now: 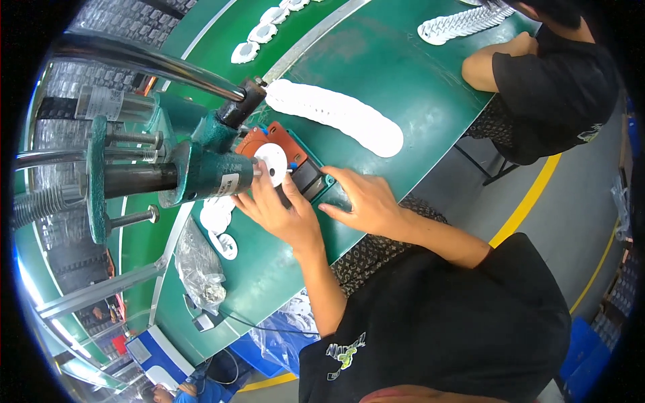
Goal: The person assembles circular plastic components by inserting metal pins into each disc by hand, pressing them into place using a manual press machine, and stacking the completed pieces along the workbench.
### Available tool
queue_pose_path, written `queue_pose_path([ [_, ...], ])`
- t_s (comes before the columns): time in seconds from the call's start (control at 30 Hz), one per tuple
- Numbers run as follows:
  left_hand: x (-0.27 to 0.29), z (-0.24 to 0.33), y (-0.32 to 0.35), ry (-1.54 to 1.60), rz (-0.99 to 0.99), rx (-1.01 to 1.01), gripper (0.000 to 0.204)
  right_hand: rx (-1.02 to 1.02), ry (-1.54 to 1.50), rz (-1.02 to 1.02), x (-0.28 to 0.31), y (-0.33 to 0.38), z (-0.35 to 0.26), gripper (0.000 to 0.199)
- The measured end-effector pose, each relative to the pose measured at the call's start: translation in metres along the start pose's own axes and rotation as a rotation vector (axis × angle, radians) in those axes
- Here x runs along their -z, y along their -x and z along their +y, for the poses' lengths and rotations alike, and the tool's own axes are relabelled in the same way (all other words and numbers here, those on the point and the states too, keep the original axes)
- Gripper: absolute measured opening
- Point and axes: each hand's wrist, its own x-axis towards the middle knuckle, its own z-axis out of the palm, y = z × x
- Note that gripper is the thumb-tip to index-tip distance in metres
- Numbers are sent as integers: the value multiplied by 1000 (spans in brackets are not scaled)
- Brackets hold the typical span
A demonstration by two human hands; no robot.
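A white round plastic disc (274, 161) with a small hole sits at the orange-red fixture (277, 140), beneath the head of a green bench press (208, 164). My left hand (285, 213) has its fingers closed on the disc's near edge, close to the press head. At the right side of the press's green base, my right hand (369, 201) has thumb and forefinger spread apart, with the forefinger near the base's corner. It holds nothing that I can see. A dark block (308, 177) lies between the two hands on the fixture.
A long overlapping row of white discs (342, 117) lies beyond the fixture. Left of my hand are loose white parts (216, 216) and a clear plastic bag (199, 265). More white parts (262, 32) line the green conveyor. A co-worker (547, 87) sits at the right.
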Motion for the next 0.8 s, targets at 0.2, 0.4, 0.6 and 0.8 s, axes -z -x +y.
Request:
queue_pose_path([
  [0.2, 13, -4, 2, -68, 70, -8, 30, 21, 22, 11, 1, 0, 1, 62],
  [0.4, 10, -7, -3, 28, -7, 134, 27, -21, 19, -18, -1, 0, -1, 62],
  [0.6, 9, 6, -2, 108, 29, -4, 30, -19, 36, -29, 0, 2, -1, 62],
  [0.8, 1, 0, -11, 54, -125, 88, 45, 8, 46, -35, 1, 4, 1, 63],
])
